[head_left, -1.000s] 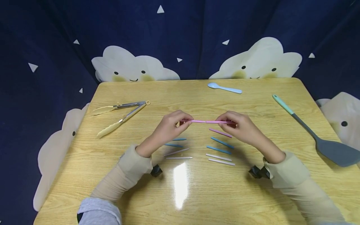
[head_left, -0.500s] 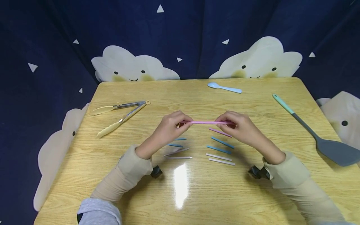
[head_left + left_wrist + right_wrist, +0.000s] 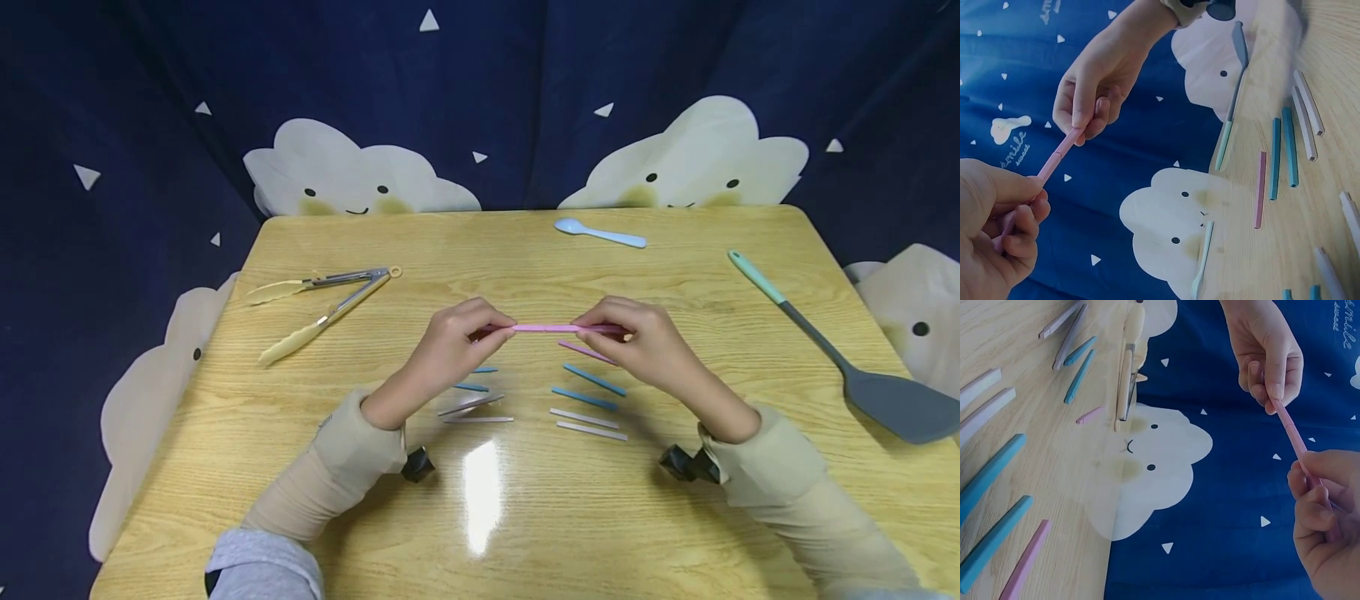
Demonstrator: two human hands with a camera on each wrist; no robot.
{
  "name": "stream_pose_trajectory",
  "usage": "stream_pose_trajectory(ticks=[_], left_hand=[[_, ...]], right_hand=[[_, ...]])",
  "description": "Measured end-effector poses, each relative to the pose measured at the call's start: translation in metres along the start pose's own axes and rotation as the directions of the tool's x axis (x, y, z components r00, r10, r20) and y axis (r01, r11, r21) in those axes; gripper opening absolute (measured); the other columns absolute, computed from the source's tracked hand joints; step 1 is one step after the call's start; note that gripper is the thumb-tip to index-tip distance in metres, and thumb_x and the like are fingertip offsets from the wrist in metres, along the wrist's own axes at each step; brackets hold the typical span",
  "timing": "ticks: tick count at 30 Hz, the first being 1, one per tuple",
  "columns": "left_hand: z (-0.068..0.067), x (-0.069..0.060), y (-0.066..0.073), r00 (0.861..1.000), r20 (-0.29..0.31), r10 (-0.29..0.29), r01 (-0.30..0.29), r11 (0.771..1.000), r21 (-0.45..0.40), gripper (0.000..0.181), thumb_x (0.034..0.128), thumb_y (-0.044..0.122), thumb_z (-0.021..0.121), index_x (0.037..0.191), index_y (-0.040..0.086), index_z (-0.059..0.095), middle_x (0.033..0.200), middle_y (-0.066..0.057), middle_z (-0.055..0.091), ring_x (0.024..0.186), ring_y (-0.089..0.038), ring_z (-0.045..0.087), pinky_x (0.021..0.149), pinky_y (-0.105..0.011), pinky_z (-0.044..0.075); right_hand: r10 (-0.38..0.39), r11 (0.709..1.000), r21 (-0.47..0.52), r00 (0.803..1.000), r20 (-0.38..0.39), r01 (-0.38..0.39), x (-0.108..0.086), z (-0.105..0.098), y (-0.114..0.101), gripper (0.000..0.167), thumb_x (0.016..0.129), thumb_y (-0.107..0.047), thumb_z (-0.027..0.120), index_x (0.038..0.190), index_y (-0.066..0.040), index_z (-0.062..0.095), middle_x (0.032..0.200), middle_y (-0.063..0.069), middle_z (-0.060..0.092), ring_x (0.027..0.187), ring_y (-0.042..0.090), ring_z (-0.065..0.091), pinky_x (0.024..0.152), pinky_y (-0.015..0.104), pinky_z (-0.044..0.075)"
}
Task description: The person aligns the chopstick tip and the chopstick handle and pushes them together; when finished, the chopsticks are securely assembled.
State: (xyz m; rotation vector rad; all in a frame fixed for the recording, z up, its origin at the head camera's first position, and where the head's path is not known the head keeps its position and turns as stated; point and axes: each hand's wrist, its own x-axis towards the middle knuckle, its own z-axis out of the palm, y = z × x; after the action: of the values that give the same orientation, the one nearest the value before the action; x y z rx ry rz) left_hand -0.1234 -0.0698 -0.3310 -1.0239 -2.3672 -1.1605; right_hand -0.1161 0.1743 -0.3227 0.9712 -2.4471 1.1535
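Above the middle of the table, both hands hold a slim pink stick (image 3: 546,328) level between them. A seam crosses it, plain in both wrist views, so it looks like two pieces end to end. My left hand (image 3: 459,337) pinches the left end between thumb and fingers; my right hand (image 3: 637,340) pinches the right end the same way. The stick's outer ends are partly covered by fingers. Below the right hand lie a purple-pink stick (image 3: 588,352), two blue sticks (image 3: 584,398) and two whitish sticks (image 3: 592,431).
Under the left hand are more blue sticks (image 3: 472,387) and pale sticks (image 3: 478,420), plus a small pink stick (image 3: 1090,415). Tongs (image 3: 348,304) lie spread at left. A light blue spoon (image 3: 611,238) is at the back, a spatula (image 3: 843,367) at right. A printed curtain (image 3: 517,75) surrounds the table.
A second ago the two pink pieces showed a slight step at their seam; now they lie nearly in one line. Both hands have barely moved and keep their pinch.
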Motion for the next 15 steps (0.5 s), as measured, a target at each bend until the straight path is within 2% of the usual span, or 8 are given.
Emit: stream_pose_trajectory(ticks=[9,15], left_hand=[[0.0016,-0.0017,-0.0012,1.000,-0.017,0.008,-0.009,1.000,-0.021,0.005,0.0799,0.006,0.066,0.083,0.004,0.069,0.070,-0.001,0.058,0.057,-0.005,0.043,0.049,-0.017,0.038],[0.0007,-0.0002,-0.0002,1.000,-0.016,0.007,-0.007,1.000,-0.010,0.005,0.0804,0.005,0.066,0.083,0.003,0.069,0.071,-0.001,0.058,0.057,-0.005,0.043,0.049,-0.017,0.038]], right_hand=[[-0.009,0.998,0.069,1.000,-0.006,0.009,0.0006,0.0026,0.0001,0.018,0.073,0.010,0.066,0.082,-0.006,0.068,0.070,-0.004,0.058,0.054,0.004,0.043,0.047,0.015,0.036],[0.025,0.998,0.054,1.000,0.005,-0.025,0.0017,0.0023,-0.0008,0.015,0.075,0.008,0.066,0.083,-0.005,0.068,0.071,-0.005,0.058,0.056,0.004,0.044,0.049,0.016,0.037]])
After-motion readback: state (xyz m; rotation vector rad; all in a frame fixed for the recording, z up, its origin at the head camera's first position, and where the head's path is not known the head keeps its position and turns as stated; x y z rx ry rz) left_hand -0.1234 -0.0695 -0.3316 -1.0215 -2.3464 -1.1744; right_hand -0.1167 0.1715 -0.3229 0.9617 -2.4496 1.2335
